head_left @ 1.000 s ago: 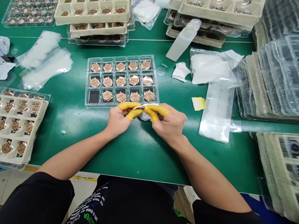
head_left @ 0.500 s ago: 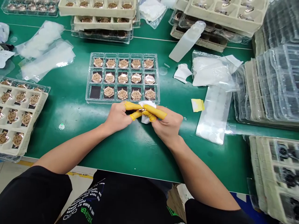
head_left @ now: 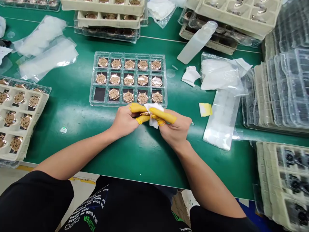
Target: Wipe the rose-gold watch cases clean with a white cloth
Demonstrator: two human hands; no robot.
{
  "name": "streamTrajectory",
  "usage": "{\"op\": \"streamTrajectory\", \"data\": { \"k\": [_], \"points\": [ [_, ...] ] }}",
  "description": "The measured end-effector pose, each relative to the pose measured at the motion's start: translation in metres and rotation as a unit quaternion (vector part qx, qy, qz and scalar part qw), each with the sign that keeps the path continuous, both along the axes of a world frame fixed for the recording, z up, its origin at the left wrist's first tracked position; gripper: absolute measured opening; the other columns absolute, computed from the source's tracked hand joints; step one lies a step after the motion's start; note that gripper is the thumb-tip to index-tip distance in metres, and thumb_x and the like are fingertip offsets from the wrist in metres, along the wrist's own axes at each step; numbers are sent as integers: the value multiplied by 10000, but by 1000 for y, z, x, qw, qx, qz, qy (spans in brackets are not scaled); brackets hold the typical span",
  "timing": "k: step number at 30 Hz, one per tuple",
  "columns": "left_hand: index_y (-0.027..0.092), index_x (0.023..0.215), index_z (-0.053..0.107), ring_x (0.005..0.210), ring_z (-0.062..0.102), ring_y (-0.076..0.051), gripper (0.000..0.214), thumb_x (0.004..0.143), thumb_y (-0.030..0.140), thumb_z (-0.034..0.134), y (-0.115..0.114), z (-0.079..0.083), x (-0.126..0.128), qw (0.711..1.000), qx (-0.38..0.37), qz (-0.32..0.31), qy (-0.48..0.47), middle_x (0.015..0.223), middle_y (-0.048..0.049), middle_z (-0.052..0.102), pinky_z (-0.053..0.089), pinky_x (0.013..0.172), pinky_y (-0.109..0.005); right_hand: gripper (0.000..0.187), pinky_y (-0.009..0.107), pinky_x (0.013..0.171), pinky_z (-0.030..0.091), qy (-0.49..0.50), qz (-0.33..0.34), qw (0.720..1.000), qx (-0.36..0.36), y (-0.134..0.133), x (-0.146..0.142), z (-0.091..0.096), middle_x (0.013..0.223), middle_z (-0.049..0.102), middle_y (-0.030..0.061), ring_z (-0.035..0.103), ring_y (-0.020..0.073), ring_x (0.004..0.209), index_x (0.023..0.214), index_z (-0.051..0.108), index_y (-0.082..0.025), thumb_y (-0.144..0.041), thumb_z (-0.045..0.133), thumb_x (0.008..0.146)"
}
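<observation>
- The desk (head_left: 145, 158) is smooth, hard and green, glossy enough to show pale glare.
- At the right stand stacked trays (head_left: 285, 90) of thin clear plastic, ribbed and streaked with reflections.
- At the left, a beige tray (head_left: 35, 117), matte and moulded into pockets, carries gold-toned cases.
- Just beyond the hands lies a clear tray (head_left: 107, 83), rectangular, with three rows of five squarish compartments; round rose-gold watch cases (head_left: 128, 79) sit in it, marked faces up, and a flat black pad (head_left: 99, 94) shows in its near left compartment.
- The right hand (head_left: 175, 127), in yellow finger covers (head_left: 164, 115), has its grip pinched on a soft, creased white cloth (head_left: 154, 124).
- The left hand (head_left: 124, 120), covered likewise, has its grip closed around the held case.
- That held case (head_left: 145, 113) is between both hands' fingertips, against the cloth: a shiny gold-toned sliver, mostly hidden.
- Its visible length runs left to right; I cannot tell which way its back points.
</observation>
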State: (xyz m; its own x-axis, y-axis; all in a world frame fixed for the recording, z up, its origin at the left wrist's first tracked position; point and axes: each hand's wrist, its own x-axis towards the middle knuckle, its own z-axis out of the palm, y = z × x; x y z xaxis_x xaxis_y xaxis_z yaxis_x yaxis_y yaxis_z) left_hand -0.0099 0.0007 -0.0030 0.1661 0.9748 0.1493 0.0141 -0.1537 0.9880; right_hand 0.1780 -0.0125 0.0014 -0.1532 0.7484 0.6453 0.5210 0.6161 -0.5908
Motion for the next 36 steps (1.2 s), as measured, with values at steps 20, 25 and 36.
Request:
{"op": "streamTrajectory", "data": {
  "k": [20, 25, 36],
  "points": [
    [172, 944, 764, 941, 759, -210, 375, 672, 373, 925, -2, 2, 8, 980, -145, 49, -129, 979, -54, 796, 616, 949, -387, 133, 256, 533, 379, -174, -148, 972, -61, 2, 2, 10, 748, 726, 32, 594, 123, 607, 788, 732, -194, -192, 600, 808],
    [192, 1043, 694, 978, 728, -192, 472, 697, 427, 912, 2, -1, 11, 968, -170, 8, -184, 1025, -44, 761, 602, 926, -368, 209, 250, 462, 435, 107, -108, 969, -195, -4, -5, 7, 760, 719, 0, 527, 98, 492, 1008, 756, -235, -390, 642, 927],
    [184, 1052, 665, 989, 730, -211, 426, 768, 444, 849, -4, -2, 14, 974, -154, -89, -137, 1036, -70, 751, 587, 927, -367, 225, 253, 582, 488, 30, -112, 989, -93, 4, -13, 1, 722, 719, 30, 644, 131, 631, 863, 757, -183, -344, 618, 935]
  ]
}}
